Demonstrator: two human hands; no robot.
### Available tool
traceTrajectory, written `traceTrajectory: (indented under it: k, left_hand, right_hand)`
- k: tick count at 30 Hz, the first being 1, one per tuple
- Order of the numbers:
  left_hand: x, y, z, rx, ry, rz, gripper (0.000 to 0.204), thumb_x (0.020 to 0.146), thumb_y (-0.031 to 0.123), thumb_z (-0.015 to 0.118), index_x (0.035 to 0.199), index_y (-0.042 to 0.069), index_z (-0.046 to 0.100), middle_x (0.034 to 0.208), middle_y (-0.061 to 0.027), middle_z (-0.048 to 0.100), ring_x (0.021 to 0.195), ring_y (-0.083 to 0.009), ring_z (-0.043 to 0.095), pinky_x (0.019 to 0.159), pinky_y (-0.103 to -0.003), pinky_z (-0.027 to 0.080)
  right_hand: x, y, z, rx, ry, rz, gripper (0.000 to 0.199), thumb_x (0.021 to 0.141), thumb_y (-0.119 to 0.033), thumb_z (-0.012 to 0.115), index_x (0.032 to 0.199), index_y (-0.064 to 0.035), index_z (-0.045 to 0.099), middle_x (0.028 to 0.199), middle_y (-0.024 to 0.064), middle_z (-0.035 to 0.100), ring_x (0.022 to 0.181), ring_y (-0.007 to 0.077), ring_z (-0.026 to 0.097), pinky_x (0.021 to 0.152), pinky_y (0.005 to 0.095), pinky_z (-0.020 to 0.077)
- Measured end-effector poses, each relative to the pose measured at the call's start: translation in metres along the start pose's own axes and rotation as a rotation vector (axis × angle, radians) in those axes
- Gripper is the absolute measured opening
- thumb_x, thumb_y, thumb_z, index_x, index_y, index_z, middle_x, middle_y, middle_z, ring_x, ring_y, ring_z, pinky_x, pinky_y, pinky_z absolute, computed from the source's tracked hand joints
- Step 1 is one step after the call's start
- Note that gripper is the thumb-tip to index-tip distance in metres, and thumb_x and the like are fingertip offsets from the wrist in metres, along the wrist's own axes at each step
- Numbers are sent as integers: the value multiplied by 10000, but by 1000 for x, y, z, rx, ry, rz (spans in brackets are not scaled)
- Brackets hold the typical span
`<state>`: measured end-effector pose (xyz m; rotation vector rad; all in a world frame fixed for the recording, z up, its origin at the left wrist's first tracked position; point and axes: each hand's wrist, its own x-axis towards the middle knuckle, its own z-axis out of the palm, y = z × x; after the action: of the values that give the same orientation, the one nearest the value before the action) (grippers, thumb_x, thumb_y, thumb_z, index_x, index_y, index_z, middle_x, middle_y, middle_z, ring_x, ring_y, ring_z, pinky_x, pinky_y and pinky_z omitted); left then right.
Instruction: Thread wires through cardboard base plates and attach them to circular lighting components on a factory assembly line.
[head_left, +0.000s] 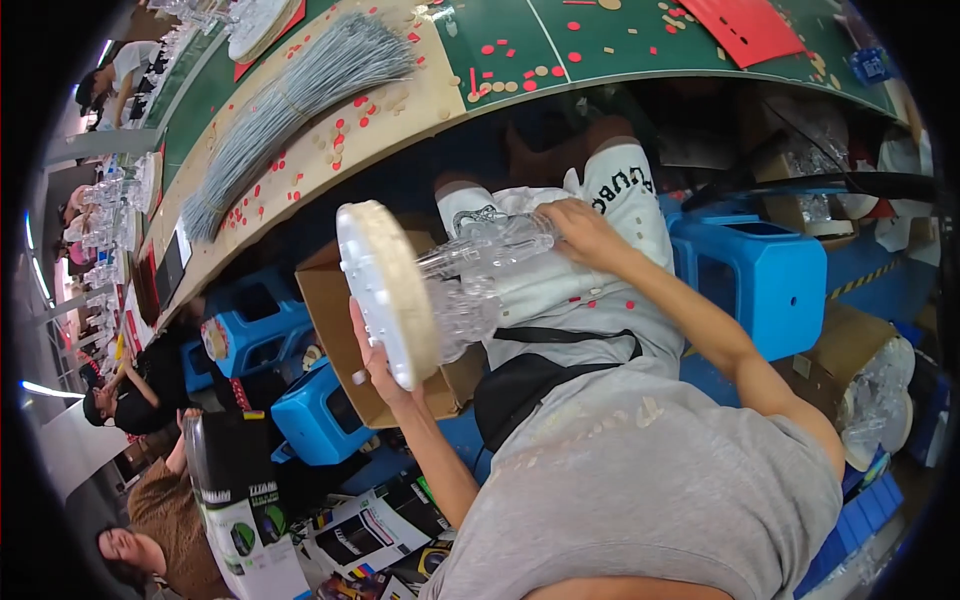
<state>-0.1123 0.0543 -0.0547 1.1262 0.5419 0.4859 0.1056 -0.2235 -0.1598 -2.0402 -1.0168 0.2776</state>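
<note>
— Along the left of the workbench point(300, 190), what do you count?

— One long bundle of thin grey wires point(290, 105), fanned at both ends, with many small red and tan discs point(335, 135) scattered around it on the tan and green top.

— And below the bench?

— Three blue plastic stools: one at the left point(250, 335), one lower point(315, 415), one at the right point(770, 275). An open brown cardboard box point(330, 300) sits between them; what it holds is hidden.

— What is being held?

— One clear, faceted plastic ornament point(475, 275) fixed on a round, pale, flat base point(385, 290), tipped on edge over the person's lap. The left hand point(372, 355) cups the base's lower rim, fingers closed against it. The right hand point(580, 230) is clamped on the ornament's narrow clear end.

— Further right?

— One cardboard box point(850, 350) with similar clear pieces point(880, 400) in it.
</note>
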Motion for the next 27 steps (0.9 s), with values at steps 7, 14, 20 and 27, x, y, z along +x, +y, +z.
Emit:
traceTrajectory:
  k: [7, 14, 20, 27]
  left_hand:
    - [0, -5, 89, 182, -13, 130, 875, 794, 92, 737, 1579, 20, 357, 1558, -214, 421, 1380, -328, 487, 1156, -426, 388]
    - [0, 5, 161, 448, 1, 168, 856, 764, 12, 736, 1550, -14, 397, 1536, -196, 434, 1383, -302, 454, 1171, -405, 328]
    - [4, 6, 180, 64, -276, 125, 777, 891, 271, 625, 1555, -43, 371, 1584, -221, 348, 1462, -329, 362, 1196, -427, 290]
    - [39, 26, 179, 711, -222, 337, 405, 1096, 164, 405, 1346, -65, 629, 1430, -234, 547, 1275, -279, 560, 1070, -369, 432]
  right_hand:
    - [-19, 29, 11, -173, 121, 110, 560, 686, 59, 663, 1238, -12, 597, 1371, 166, 569, 1349, 397, 470, 1101, 470, 424]
    - [-24, -86, -140, -92, 719, 0, 314, 983, -173, 618, 1262, -35, 658, 1315, 138, 660, 1173, 351, 646, 1030, 439, 482]
    - [0, -163, -133, -362, 69, -269, 667, 848, -486, 733, 1363, -73, 636, 1430, 86, 607, 1313, 295, 570, 1013, 453, 465]
    - [4, -152, -149, -384, -32, -218, 797, 690, -410, 823, 1380, -63, 626, 1457, 68, 589, 1323, 269, 564, 1009, 430, 447]
